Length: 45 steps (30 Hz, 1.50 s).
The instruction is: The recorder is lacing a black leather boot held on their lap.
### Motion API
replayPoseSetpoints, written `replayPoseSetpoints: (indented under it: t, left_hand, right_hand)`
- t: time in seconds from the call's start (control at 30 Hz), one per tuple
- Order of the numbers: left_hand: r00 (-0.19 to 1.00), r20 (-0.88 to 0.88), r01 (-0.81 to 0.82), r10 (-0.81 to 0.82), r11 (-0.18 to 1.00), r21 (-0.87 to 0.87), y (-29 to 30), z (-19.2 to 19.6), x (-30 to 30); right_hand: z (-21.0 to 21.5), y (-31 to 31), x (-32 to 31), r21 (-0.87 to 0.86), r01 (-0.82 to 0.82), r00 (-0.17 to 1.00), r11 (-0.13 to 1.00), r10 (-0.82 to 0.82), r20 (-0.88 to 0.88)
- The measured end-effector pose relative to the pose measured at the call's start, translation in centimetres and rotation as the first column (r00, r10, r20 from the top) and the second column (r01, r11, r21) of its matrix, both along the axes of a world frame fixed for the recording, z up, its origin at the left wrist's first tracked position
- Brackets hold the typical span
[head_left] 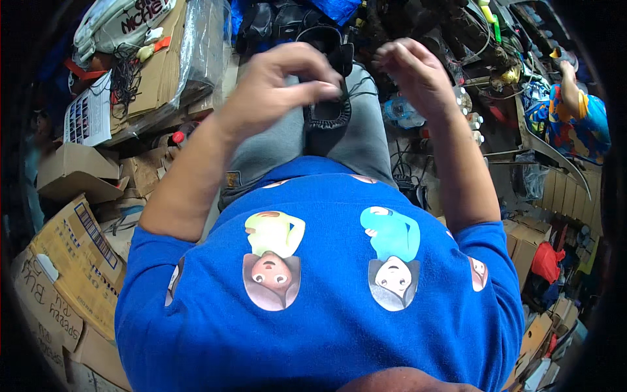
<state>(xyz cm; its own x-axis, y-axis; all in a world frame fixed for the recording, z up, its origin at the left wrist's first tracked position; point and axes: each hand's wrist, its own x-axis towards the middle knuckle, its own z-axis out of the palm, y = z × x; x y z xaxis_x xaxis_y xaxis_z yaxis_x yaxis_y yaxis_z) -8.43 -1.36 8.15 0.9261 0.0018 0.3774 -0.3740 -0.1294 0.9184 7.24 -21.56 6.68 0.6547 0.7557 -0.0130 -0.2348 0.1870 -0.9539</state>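
A black shoe (pixel 328 116) with a thick stitched edge rests between my thighs, its far part partly behind my left hand. My left hand (pixel 290 81) hovers over it, thumb and fingers curved together near the tips. To the right, my right hand (pixel 418 70) is raised apart from the shoe, its fingers bent inward in a pinch. Whatever either hand may hold is too fine to make out. A dark cord (pixel 361 81) lies across my right thigh beside the shoe.
Flattened cardboard (pixel 153 78) under clear plastic stands at the left, an open carton (pixel 81 173) nearer. Plastic bottles (pixel 403 112) stand right of my legs. At the far right another person's arm (pixel 569 88) shows. A black bag (pixel 281 25) lies ahead.
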Motion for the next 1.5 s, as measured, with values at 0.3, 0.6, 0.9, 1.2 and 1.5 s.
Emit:
replayPoseSetpoints:
  t: [0.3,0.6,0.9,1.2,1.5]
  left_hand:
    - [0.813,-0.172,-0.114,0.556,0.443,0.889,10.4,-4.1,-8.7]
    - [0.933,-0.069,-0.213,0.354,0.697,0.685,3.2,-2.9,-2.7]
    - [0.944,-0.330,0.207,0.019,0.744,0.635,-0.6,-5.8,5.7]
    - [0.884,-0.444,0.337,-0.147,0.858,0.387,0.2,-6.9,6.2]
    - [0.882,-0.438,0.349,-0.173,0.864,0.361,0.2,-7.3,5.8]
  right_hand:
    - [-2.0,-11.8,2.5,-0.876,0.230,0.615,0.425,0.634,0.469]
    - [-3.8,-6.9,1.4,-0.696,0.105,0.740,0.710,0.412,0.531]
    - [-4.6,-1.1,0.9,-0.639,-0.046,0.696,0.768,0.484,0.531]
    - [-5.5,-1.3,0.1,-0.582,-0.106,0.701,0.806,0.476,0.531]
    - [-4.9,-2.1,-0.4,-0.605,-0.012,0.696,0.796,0.441,0.567]
